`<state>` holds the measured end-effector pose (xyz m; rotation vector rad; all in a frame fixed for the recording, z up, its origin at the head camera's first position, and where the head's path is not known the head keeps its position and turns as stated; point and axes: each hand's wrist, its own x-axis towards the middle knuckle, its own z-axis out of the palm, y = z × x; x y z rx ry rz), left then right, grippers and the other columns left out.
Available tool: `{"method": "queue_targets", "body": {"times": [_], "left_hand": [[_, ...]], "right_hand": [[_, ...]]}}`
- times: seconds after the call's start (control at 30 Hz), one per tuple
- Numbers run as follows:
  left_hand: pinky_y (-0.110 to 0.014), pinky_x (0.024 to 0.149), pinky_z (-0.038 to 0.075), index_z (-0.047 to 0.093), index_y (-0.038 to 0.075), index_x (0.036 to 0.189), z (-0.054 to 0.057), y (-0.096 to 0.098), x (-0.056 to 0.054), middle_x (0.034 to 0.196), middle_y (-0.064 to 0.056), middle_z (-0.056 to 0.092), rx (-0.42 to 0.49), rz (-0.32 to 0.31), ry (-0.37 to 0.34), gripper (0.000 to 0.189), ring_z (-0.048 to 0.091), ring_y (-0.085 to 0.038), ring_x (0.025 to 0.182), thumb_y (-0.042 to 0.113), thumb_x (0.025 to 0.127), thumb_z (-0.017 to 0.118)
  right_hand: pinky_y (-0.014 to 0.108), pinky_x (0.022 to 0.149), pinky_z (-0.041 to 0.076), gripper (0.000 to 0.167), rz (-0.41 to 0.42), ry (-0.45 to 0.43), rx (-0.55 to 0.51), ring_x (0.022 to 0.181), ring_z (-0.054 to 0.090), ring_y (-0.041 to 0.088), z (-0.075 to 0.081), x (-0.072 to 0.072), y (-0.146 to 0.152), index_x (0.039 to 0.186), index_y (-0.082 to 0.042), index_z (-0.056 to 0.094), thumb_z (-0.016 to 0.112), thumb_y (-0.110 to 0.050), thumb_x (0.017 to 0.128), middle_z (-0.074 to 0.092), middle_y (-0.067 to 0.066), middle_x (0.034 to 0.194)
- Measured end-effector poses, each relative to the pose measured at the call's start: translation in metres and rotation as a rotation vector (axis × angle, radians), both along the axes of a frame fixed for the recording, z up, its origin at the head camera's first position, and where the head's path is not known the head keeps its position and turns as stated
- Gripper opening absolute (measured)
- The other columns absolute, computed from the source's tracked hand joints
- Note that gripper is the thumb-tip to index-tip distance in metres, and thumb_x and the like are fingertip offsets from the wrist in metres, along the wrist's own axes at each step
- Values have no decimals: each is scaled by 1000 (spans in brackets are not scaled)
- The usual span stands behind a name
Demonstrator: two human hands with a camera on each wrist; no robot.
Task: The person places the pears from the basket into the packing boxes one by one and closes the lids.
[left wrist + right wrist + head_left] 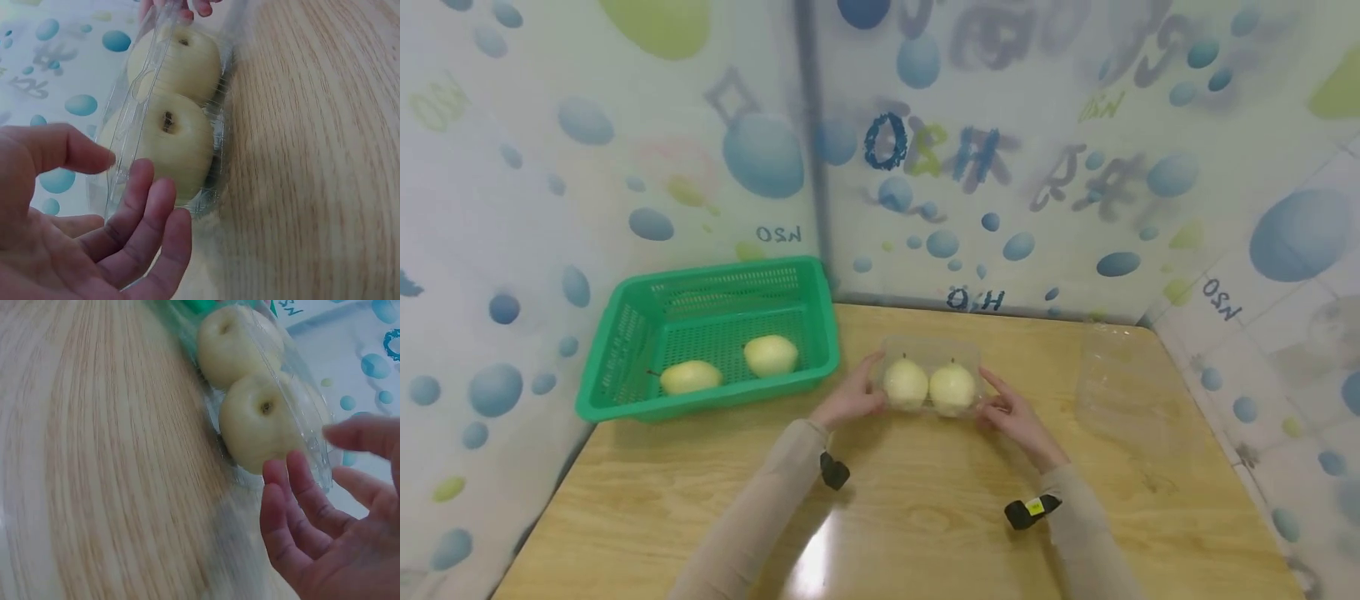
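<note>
A clear plastic clamshell box [931, 346] sits on the table with two pale yellow pears, the left pear [906, 384] and the right pear [952, 388], side by side inside it. My left hand [854, 395] is at the box's left end, pinching its rim between thumb and fingers; the left wrist view has the thumb [87, 153] on one side of the rim and the fingertips on the other. At the right end my right hand [1011, 417] pinches the rim the same way, its fingertips [294, 464] close by the nearer pear. The lid lies over the pears.
To the left stands a green plastic basket [711, 400] holding two more pears, one pear [691, 377] and another pear [771, 356]. Another clear plastic container [1120, 383] rests at the right of the wooden table [917, 517]. A patterned wall covering [925, 208] borders the table's back.
</note>
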<state>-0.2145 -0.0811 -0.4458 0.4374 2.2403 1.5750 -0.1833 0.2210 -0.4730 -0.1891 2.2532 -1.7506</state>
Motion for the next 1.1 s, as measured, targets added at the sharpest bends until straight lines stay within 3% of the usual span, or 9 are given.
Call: {"method": "queue_targets", "body": {"times": [0.07, 0.13, 0.2, 0.37, 0.6, 0.87, 1.1], "left_hand": [[-37, 64, 52, 15, -5, 151, -2, -1, 1, 75, -17, 60, -34, 7, 26, 78, 58, -33, 68, -3, 86, 58], [-30, 59, 48, 18, -3, 151, -13, -2, -2, 75, -11, 58, -78, 18, 45, 81, 55, -23, 65, 3, 84, 64], [-31, 63, 47, 22, -3, 150, -11, -3, 0, 85, -12, 59, -129, 31, 65, 83, 54, -18, 71, 9, 84, 69], [-42, 85, 49, 29, -3, 148, -8, 0, 0, 117, -20, 57, -220, 70, 95, 86, 58, -28, 99, 21, 81, 77], [-45, 94, 47, 26, -8, 147, -10, 6, -6, 122, -25, 58, -248, 67, 142, 93, 57, -34, 109, 21, 77, 81], [-45, 96, 46, 24, -8, 147, -7, 9, -12, 130, -27, 52, -177, 95, 123, 92, 53, -36, 116, 15, 78, 80], [-47, 107, 34, 24, -11, 146, -6, 10, -20, 144, -31, 35, -295, 111, 240, 92, 36, -40, 132, 19, 79, 79]], "right_hand": [[44, 84, 53, 69, 19, 14, 44, 101, 59, 40, -1, 1, -1, 155, -10, 20, 57, -7, 96, 58, 24, 111], [44, 83, 53, 71, 26, 47, 85, 103, 57, 39, -4, 3, -3, 154, -7, 21, 60, -9, 95, 53, 24, 117], [45, 85, 52, 75, 24, 84, 133, 108, 54, 39, -6, 3, -6, 153, -5, 21, 65, -13, 93, 47, 25, 123], [51, 95, 46, 76, -37, 134, 199, 121, 47, 43, -9, -1, -10, 151, -4, 29, 71, -17, 89, 42, 25, 134], [50, 95, 46, 74, -68, 150, 198, 122, 46, 44, -5, -6, -13, 149, -1, 31, 72, -13, 88, 44, 26, 134], [55, 99, 41, 74, -58, 223, 235, 126, 43, 45, -1, -12, -15, 148, 3, 32, 71, -22, 90, 37, 28, 143], [56, 100, 39, 74, -39, 321, 352, 133, 33, 42, 0, -22, -18, 148, 2, 31, 69, -27, 91, 31, 25, 149]]}}
